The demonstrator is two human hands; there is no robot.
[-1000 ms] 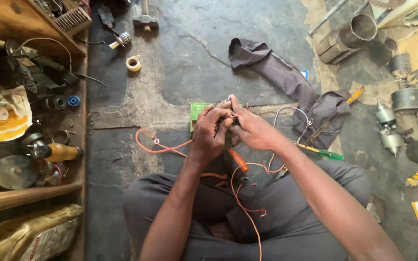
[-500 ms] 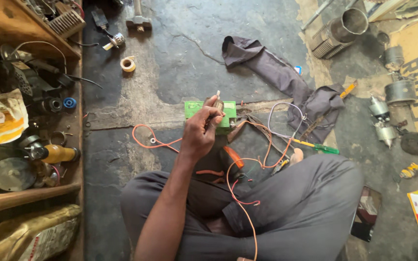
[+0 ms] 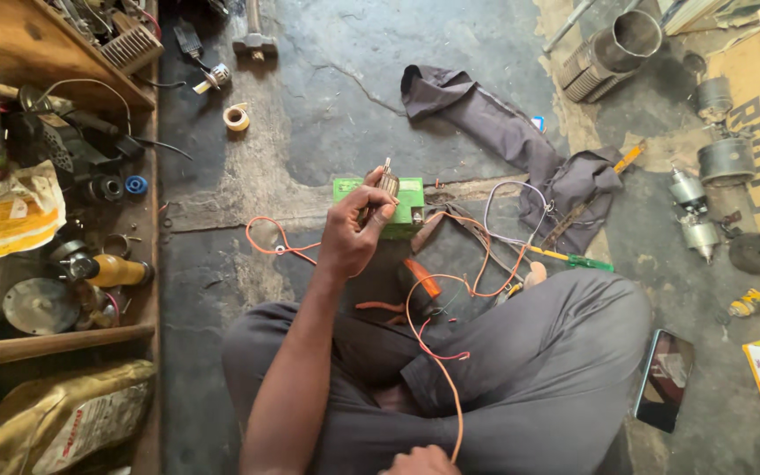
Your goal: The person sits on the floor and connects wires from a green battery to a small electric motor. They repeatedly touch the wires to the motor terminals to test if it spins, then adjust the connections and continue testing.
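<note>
I sit cross-legged on a concrete floor. My left hand (image 3: pixel 354 233) is raised and pinches a small metal armature (image 3: pixel 388 183) upright, just above a green box-shaped battery (image 3: pixel 408 204) on the floor. My right hand (image 3: pixel 420 460) shows only as knuckles at the bottom edge, down by my lap. A long orange wire (image 3: pixel 433 352) runs from the battery area across my legs and ends close to that hand; whether the hand grips it is hidden.
An orange-handled tool (image 3: pixel 420 277) and a green-handled screwdriver (image 3: pixel 587 261) lie by my knee. A dark cloth (image 3: pixel 503 132) is spread beyond the battery. A wooden shelf (image 3: pixel 46 334) of parts stands left. Starter motors (image 3: pixel 697 224) and a phone (image 3: pixel 666 378) lie right.
One second ago both hands worked together on the part over the battery. The right hand has since dropped to my lap, and the left hand alone holds the armature up.
</note>
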